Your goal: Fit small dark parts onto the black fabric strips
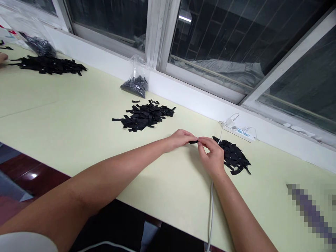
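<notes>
Above the pale yellow table [168, 171], my left hand [180, 139] and my right hand [212, 154] meet at the fingertips. Between them is a small black strip [193, 142], pinched by both hands. Its far details are too small to make out. Just beyond my right hand lies a pile of black strips [235, 155], partly covered by that hand. A larger heap of black strips [147, 115] spreads to the left of and beyond my left hand, with a few loose pieces at its edges.
A clear plastic bag [136, 84] holding black pieces stands by the wall. Further left are another black heap [49, 65], a second bag [39, 45] and a person's fingers [3, 57]. A power strip [238, 132] sits at the wall; its white cable [211, 210] runs under my right arm.
</notes>
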Tool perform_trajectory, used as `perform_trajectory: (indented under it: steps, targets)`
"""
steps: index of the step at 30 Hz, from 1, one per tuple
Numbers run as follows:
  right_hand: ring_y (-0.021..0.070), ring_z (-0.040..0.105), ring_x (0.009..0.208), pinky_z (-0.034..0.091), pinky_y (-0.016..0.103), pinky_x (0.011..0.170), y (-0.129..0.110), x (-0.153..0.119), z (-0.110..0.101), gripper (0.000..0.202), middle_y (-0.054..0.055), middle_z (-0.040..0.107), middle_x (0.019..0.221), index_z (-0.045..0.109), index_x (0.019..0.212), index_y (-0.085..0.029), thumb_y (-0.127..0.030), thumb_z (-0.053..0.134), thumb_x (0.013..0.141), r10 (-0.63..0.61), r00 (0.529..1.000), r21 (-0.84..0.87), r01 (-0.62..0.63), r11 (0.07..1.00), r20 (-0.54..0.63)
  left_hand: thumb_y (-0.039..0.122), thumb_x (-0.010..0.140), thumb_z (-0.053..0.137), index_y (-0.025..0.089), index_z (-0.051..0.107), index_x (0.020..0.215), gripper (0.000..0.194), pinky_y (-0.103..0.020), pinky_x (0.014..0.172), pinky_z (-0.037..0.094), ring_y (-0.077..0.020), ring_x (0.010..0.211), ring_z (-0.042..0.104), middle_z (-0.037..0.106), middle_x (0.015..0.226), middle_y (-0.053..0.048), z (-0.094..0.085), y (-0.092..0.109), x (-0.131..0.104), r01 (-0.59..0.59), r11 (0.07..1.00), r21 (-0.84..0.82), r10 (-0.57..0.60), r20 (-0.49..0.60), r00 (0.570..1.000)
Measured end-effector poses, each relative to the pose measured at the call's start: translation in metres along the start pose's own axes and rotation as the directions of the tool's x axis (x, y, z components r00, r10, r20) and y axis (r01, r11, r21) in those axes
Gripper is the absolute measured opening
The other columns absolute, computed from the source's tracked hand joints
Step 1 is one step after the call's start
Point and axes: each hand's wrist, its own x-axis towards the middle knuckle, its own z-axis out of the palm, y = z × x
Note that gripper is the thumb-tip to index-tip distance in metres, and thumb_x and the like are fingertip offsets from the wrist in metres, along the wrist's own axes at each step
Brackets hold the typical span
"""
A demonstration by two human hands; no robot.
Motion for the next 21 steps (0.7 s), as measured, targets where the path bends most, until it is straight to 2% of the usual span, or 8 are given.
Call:
perform_trajectory:
  steps: [4,10,12,14,16,18,19,21]
  targets:
    - [0.0199,0.069,0.091,0.06,0.038,0.084,0.001,-0.001,0.0,0.017,0.007,0.071,0.106,0.075,0.095,-0.023,-0.023,0.06,0.087,0.071,0.997,0.052,-0.07,0.996,-0.006,0.047,0.071,0.072,0.014,0.074,0.081,0.035,-0.027,0.057,0.029,-0.0083,0.058,0.038,0.055,0.065,0.001,0.0,-0.001,0.0,-0.013,1.0,0.002,0.013,0.007,1.0]
    - [0.0217,0.067,0.1,0.06,0.038,0.082,0.003,-0.001,0.002,0.018,0.009,0.067,0.114,0.074,0.097,-0.023,-0.031,0.064,0.085,0.216,0.976,0.172,-0.216,0.961,0.018,0.039,0.075,0.07,0.013,0.076,0.083,0.028,-0.026,0.062,0.036,-0.0102,0.065,0.049,0.065,0.074,-0.003,0.002,-0.001,0.0,0.001,0.999,0.037,0.0,-0.034,0.999]
    - [0.0217,0.067,0.097,0.059,0.039,0.08,0.007,-0.001,0.005,0.026,0.01,0.066,0.117,0.07,0.105,-0.022,-0.036,0.066,0.083,0.336,0.942,0.25,-0.33,0.91,0.018,0.038,0.075,0.071,0.014,0.076,0.083,0.026,-0.026,0.067,0.04,-0.0113,0.07,0.054,0.069,0.081,-0.004,0.004,-0.001,0.001,-0.003,1.0,0.029,0.005,-0.051,0.999]
    - [0.0214,0.067,0.094,0.059,0.04,0.081,0.012,-0.001,0.007,0.037,0.01,0.066,0.116,0.064,0.112,-0.022,-0.041,0.069,0.081,0.462,0.887,0.346,-0.441,0.828,0.024,0.036,0.075,0.071,0.014,0.076,0.083,0.024,-0.026,0.073,0.042,-0.0123,0.076,0.058,0.072,0.086,-0.005,0.004,-0.003,0.002,-0.021,1.0,0.016,0.022,-0.055,0.998]
    - [0.021,0.068,0.091,0.058,0.042,0.083,0.016,-0.001,0.009,0.044,0.008,0.068,0.104,0.061,0.113,-0.02,-0.045,0.071,0.078,0.552,0.83,0.432,-0.528,0.731,0.08,0.033,0.075,0.071,0.014,0.076,0.083,0.022,-0.027,0.079,0.043,-0.0132,0.082,0.06,0.073,0.089,-0.006,0.005,-0.004,0.003,-0.048,0.999,0.013,0.048,-0.048,0.998]
    - [0.0198,0.069,0.084,0.057,0.041,0.084,0.018,-0.001,0.01,0.046,0.005,0.068,0.089,0.06,0.11,-0.018,-0.047,0.073,0.076,0.592,0.79,0.479,-0.586,0.653,0.16,0.031,0.074,0.071,0.012,0.076,0.083,0.021,-0.027,0.083,0.044,-0.014,0.084,0.062,0.073,0.09,-0.007,0.006,-0.005,0.003,-0.078,0.997,0.026,0.08,-0.047,0.996]
    - [0.0192,0.069,0.081,0.057,0.04,0.084,0.017,-0.001,0.01,0.047,0.003,0.068,0.084,0.06,0.109,-0.018,-0.047,0.074,0.075,0.591,0.784,0.481,-0.6,0.64,0.191,0.031,0.075,0.07,0.012,0.076,0.083,0.021,-0.027,0.083,0.045,-0.0142,0.085,0.062,0.073,0.09,-0.007,0.006,-0.006,0.003,-0.096,0.994,0.046,0.098,-0.048,0.994]
    - [0.0188,0.068,0.078,0.057,0.038,0.08,0.016,-0.001,0.01,0.047,0.003,0.068,0.079,0.061,0.109,-0.018,-0.046,0.076,0.074,0.566,0.798,0.449,-0.591,0.67,0.207,0.031,0.075,0.069,0.011,0.076,0.084,0.022,-0.027,0.079,0.045,-0.014,0.082,0.061,0.073,0.088,-0.007,0.006,-0.007,0.003,-0.138,0.984,0.116,0.144,-0.047,0.988]
